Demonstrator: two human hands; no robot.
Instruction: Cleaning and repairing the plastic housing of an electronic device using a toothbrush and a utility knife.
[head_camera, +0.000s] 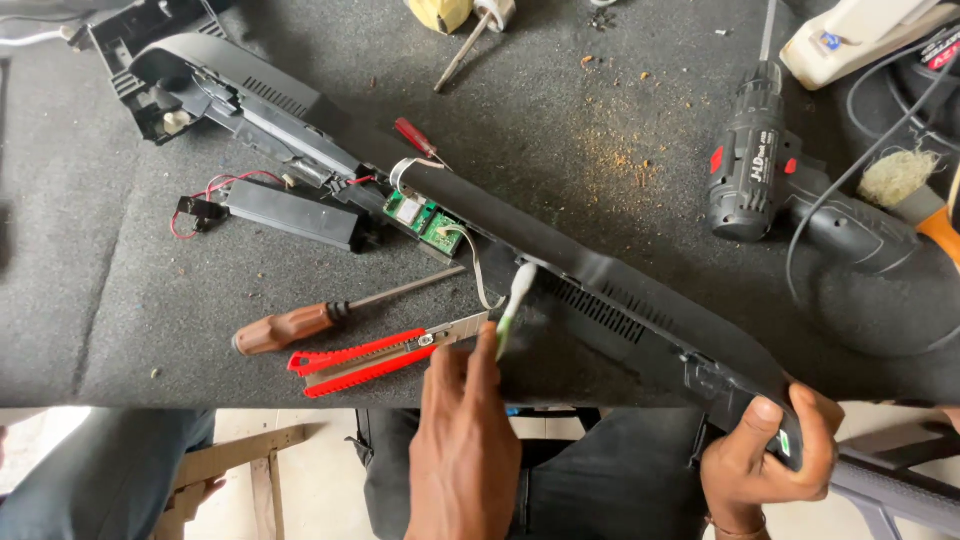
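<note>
While the right hand (765, 455) clamps the near end of a long black plastic housing (600, 275) at the table edge, fingers wrapped firmly over its tip, the left hand (462, 440) pinches a small toothbrush (515, 300) between thumb and fingertips. Its white-and-green head rests against the housing's slotted vent about halfway along, and the blur there suggests scrubbing under way.

Just left of that hand lie a red utility knife (365, 362) and, touching it, a screwdriver with a brown wooden handle (300, 322). Past them the housing runs diagonally up and away across the grey felt-covered table (90, 290). Near its middle a small green circuit board (425, 222) sits exposed with a flat ribbon cable trailing from it, and a black rectangular module (290, 212) with thin red wires lies loose beside it. The far end looks opened up, with inner brackets showing.

So disassembly seems largely done and cleaning is in hand; judging by the brush's place, the stretch of vent toward the held end remains, and everything is yet to be put back together.

Farther right, a black cordless drill (765, 165) lies on its side, with orange sawdust crumbs (625, 150) scattered between it and the housing. A second screwdriver with a red handle (415, 137) lies against the housing's far side.
</note>
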